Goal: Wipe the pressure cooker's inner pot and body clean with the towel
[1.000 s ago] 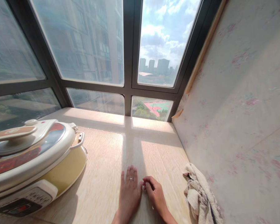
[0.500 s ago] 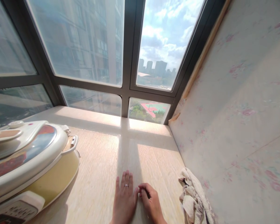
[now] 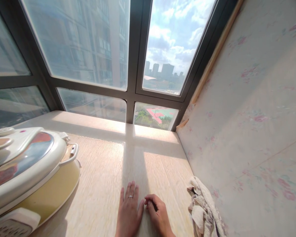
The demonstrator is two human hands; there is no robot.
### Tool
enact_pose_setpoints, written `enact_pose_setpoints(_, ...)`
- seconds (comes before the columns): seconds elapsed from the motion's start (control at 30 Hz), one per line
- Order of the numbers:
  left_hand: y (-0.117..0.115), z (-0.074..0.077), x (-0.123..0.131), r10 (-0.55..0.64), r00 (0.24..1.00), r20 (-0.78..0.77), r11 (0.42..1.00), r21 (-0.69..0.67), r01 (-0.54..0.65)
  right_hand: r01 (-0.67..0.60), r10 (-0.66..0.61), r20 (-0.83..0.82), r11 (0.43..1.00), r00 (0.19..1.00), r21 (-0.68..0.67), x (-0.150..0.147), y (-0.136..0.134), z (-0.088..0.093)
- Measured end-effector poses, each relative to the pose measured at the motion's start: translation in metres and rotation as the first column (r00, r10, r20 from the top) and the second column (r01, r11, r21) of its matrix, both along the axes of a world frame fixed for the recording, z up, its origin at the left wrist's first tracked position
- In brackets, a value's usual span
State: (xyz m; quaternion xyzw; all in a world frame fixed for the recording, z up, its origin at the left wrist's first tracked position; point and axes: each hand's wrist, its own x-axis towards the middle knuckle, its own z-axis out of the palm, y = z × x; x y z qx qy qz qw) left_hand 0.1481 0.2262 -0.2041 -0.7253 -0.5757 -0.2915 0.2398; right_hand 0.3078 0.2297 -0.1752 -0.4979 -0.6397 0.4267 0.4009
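Note:
My left hand point(image 3: 130, 209) lies flat on the pale, wood-patterned ledge point(image 3: 96, 191), fingers stretched out toward the window and a ring on one of them. Just to its right is my right hand point(image 3: 158, 212), its fingers curled in with the thumb against them. The right fingertips come close to the left thumb; whether they touch it or hold anything small is hidden. Off to the right a crumpled cream cloth point(image 3: 203, 209) lies on the ledge against the wall.
A white and yellow electric cooker point(image 3: 49, 187) with a side handle takes up the left of the ledge. Dark window frames point(image 3: 131, 82) enclose the far side. Flowered wallpaper covers the right wall point(image 3: 256, 138). Sunlight and shadow bands cross the ledge.
The view has shifted slightly, so the cooker and window appear a little further left. My hands keep the same pose beside each other.

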Motion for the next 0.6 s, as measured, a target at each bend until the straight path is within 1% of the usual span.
enact_pose_setpoints(0.2, -0.0001, -0.0037, -0.0057, -0.054, 0.998, 0.025, 0.998, 0.018, 0.054, 0.004, -0.004, 0.024, 1.0, 1.0, -0.002, -0.0006, 0.0015, 0.0069)
enact_pose_setpoints(0.6, -0.002, -0.0025, -0.0061, -0.042, 0.999, 0.019, 0.999, -0.016, 0.043, 0.003, -0.003, 0.028, 1.0, 1.0, -0.002, -0.0002, 0.0036, 0.0107)
